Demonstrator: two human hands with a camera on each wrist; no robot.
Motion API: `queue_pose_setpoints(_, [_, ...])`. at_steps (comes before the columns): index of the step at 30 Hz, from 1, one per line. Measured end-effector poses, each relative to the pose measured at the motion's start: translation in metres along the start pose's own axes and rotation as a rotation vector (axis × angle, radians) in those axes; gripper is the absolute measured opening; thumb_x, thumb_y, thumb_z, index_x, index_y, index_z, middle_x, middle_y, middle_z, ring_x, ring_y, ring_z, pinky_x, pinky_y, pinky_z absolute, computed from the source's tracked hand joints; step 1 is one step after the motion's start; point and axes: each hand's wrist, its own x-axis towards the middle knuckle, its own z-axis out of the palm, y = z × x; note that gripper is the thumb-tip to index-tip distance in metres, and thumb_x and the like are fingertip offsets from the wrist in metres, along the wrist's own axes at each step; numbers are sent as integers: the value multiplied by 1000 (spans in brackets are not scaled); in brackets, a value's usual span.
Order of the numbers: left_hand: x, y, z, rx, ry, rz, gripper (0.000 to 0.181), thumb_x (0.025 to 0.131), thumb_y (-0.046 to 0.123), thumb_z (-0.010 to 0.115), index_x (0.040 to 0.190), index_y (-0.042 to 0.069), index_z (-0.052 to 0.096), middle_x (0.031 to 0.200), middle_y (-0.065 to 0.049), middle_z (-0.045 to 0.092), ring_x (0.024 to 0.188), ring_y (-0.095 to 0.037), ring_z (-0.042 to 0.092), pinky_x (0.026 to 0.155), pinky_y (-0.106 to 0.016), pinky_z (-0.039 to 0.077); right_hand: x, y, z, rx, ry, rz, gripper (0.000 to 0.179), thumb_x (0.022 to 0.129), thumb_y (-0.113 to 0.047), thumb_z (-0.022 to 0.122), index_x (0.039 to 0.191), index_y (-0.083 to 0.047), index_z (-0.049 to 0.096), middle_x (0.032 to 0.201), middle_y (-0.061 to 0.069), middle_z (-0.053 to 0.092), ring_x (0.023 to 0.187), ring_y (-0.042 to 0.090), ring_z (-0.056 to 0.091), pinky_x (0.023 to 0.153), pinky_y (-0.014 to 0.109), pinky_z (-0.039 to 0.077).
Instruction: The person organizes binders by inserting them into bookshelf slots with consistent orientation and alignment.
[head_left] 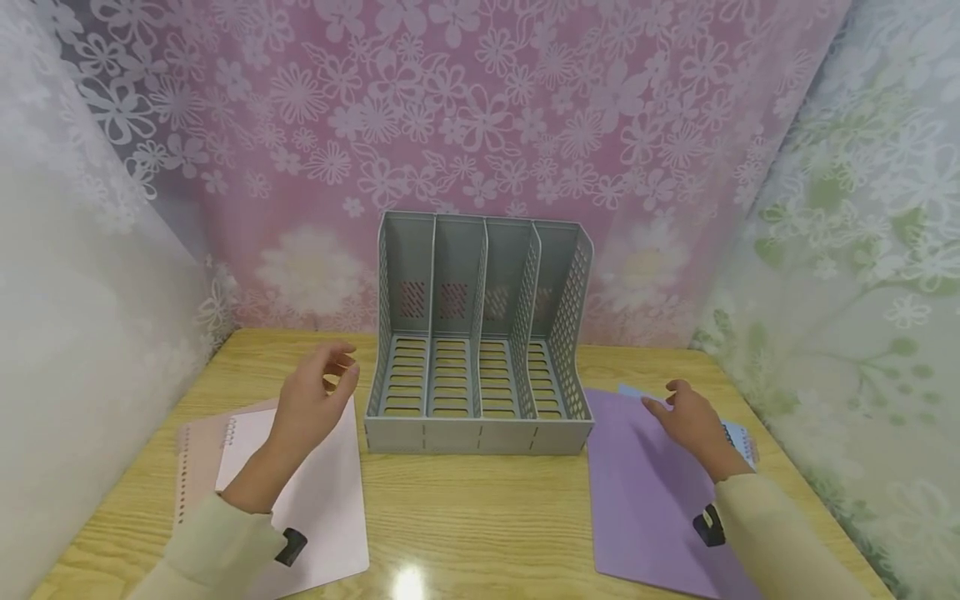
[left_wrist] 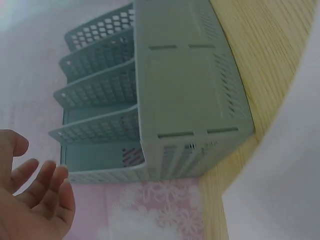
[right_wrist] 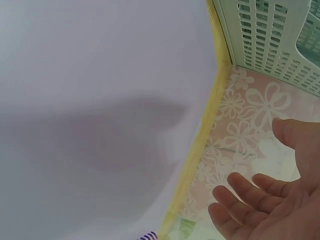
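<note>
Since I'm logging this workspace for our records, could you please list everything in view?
file organizer: 1, grey, middle of the table
pale pink notebook: 1, pale pink, table's left side
peach notebook: 1, peach, partly under the pale pink one
folder or notebook: 1, purple, right of the organizer
spiral notebook: at least 1, light blue, mostly hidden under the purple item
table: 1, yellowish wood, beneath everything
back cloth: 1, pink with white flowers, behind the organizer
side cloths: 2, pale with flower patterns, left and right
black objects: 2, black, one by each sleeve
sleeves: 2, cream, lower left and right
left hand: 1, bare, left of the organizer
right hand: 1, bare, right of the organizer
</note>
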Motion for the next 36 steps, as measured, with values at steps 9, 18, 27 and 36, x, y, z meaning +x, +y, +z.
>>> queue_pose_setpoints(9, [1,27,1,-139,-204,-159,27,100,18,55,124,5,57,106,-11,66,102,-29,63,82,-43,54,3,4,-3,-11,-22,17,74,98,-40,54,131,24,33,120,43,50,103,52,56,77,55,51])
queue_pose_setpoints(18, [-3,48,15,-541,-505,-294,37,102,27,52,131,3,50,119,-14,63,109,-30,61,89,-42,53,5,11,-8,-42,-61,53,74,98,-39,54,128,26,34,116,42,52,102,51,55,76,54,50])
queue_pose_setpoints(27, [-10,61,43,-632,-691,-292,45,102,29,52,136,0,47,131,-23,57,116,-33,58,97,-48,49,5,23,-13,-100,-82,71,78,97,-42,55,125,28,37,121,45,47,105,56,52,82,59,48])
queue_pose_setpoints(36, [-15,73,67,-710,-775,-328,47,100,26,57,135,-2,48,131,-21,56,113,-32,60,94,-41,52,2,32,-17,-114,-100,72,77,95,-44,56,118,28,42,116,46,49,103,57,52,81,59,48])
